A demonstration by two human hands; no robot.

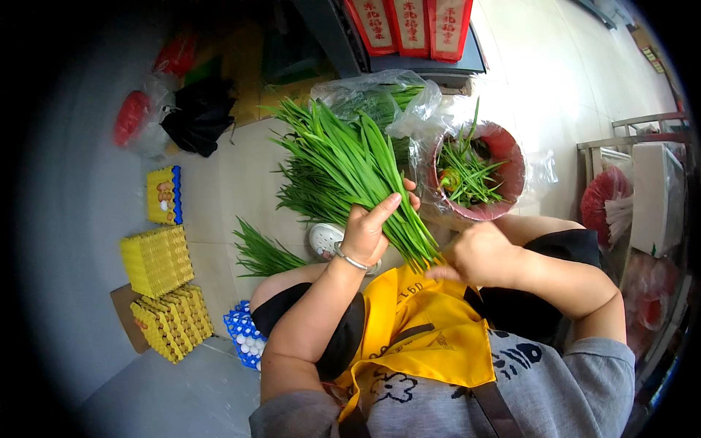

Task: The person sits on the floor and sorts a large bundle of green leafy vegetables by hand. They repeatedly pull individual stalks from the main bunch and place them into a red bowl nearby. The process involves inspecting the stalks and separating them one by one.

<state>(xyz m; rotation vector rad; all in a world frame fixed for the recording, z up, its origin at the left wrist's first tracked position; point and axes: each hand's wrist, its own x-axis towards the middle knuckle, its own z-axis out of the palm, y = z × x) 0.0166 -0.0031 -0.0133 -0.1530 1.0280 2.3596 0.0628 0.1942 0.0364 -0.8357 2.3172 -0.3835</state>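
Observation:
My left hand (372, 230) is closed around a thick bunch of green garlic chives (350, 159), whose leaves fan out to the upper left. The cut stem ends point down over a yellow apron (432, 350). At those ends is my right hand (476, 254), a little blurred, fingers curled; whether it pinches a stem is hidden. More chives lie on the floor beneath the bunch, and a smaller pile (265, 252) rests left of a white clog (326, 238). A red bin (512, 159) lined with clear plastic holds loose green leaves and a reddish-green vegetable.
Clear plastic bag (372, 93) with more chives lies beyond the bunch. Yellow egg trays (156, 260) and a blue tray (243, 334) stand at left. A black bag (200, 117) lies further up. Red-and-white packages (411, 27) sit at the top; a metal rack (630, 143) stands right.

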